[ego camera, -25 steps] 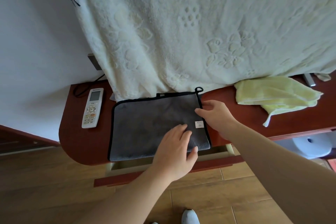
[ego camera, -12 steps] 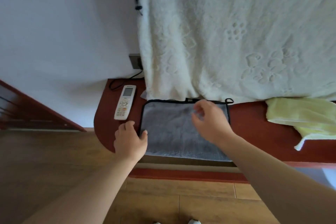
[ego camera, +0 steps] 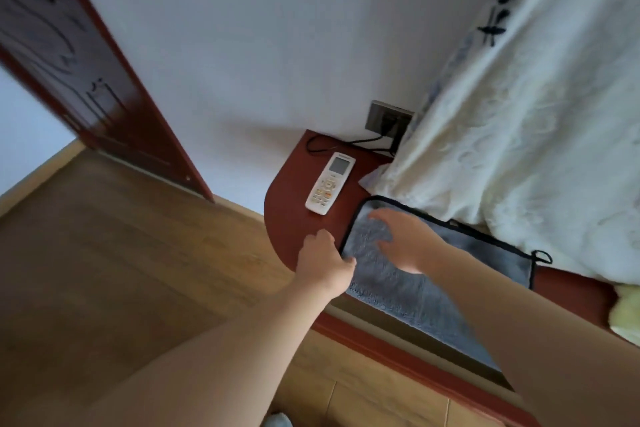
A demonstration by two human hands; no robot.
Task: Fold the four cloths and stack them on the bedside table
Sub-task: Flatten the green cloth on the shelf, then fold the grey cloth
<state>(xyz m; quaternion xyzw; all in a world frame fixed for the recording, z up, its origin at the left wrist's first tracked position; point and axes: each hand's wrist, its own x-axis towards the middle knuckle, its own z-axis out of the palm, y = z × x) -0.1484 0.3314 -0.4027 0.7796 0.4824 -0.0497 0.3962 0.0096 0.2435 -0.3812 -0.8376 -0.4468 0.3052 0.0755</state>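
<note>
A grey cloth with black edging lies flat on the red-brown bedside table, its near edge hanging over the front. My left hand grips the cloth's left edge, thumb on top. Over its far-left corner my right hand lies flat with fingers spread and holds nothing. A pale yellow-green cloth shows partly at the right frame edge. No other cloths are in view.
A white remote lies on the table left of the grey cloth. A cream blanket hangs over the table's back and touches the cloth. Behind are a wall socket with a black cable, a dark door and wooden floor.
My left hand moved from the cloth's middle to its left edge and took hold. My right hand slid left across the cloth. The view swung left, bringing the door into sight.
</note>
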